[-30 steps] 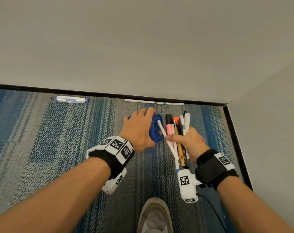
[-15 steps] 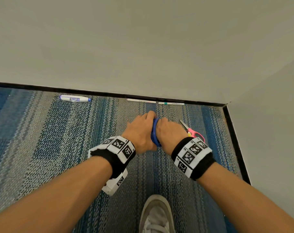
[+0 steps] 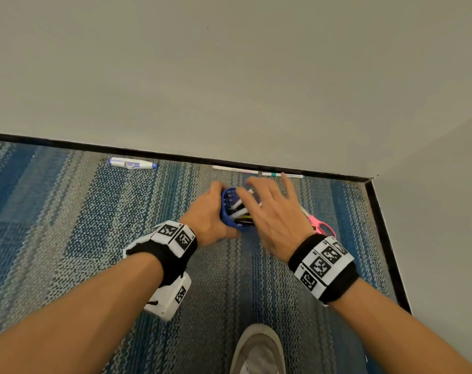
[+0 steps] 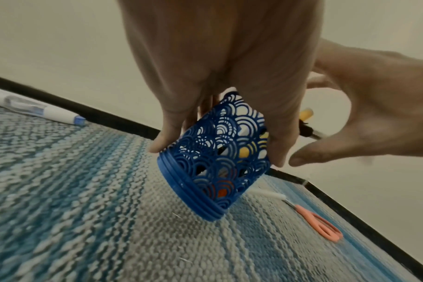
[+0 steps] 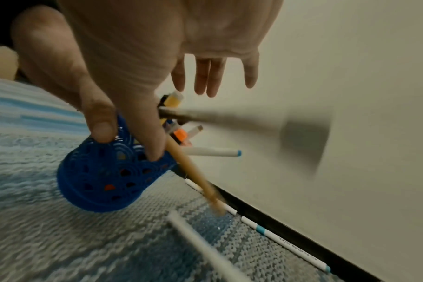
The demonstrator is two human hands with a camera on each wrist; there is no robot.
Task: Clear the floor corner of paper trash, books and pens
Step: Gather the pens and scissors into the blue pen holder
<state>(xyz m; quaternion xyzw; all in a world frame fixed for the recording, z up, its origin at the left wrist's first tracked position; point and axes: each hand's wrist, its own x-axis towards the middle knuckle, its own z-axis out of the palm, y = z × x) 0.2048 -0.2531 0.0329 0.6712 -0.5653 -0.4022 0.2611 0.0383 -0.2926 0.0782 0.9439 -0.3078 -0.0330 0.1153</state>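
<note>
My left hand grips a blue lattice pen cup just above the carpet, tilted with its mouth toward the wall. In the left wrist view its fingers wrap the cup. Several pens and markers stick out of the mouth; some are blurred. My right hand hovers over the mouth with fingers spread and holds nothing. Its thumb lies by the rim. On the carpet lie a white pen with a blue tip, two thin pens along the baseboard, and pink scissors.
Two walls meet at the far right, edged by a black baseboard. My shoe stands on the blue-grey carpet behind the hands. A white pen lies on the carpet just right of the cup.
A second ago my right hand held a bundle of pens beside the cup. It pushed them into the mouth, then let go and spread its fingers. The left hand kept its hold.
</note>
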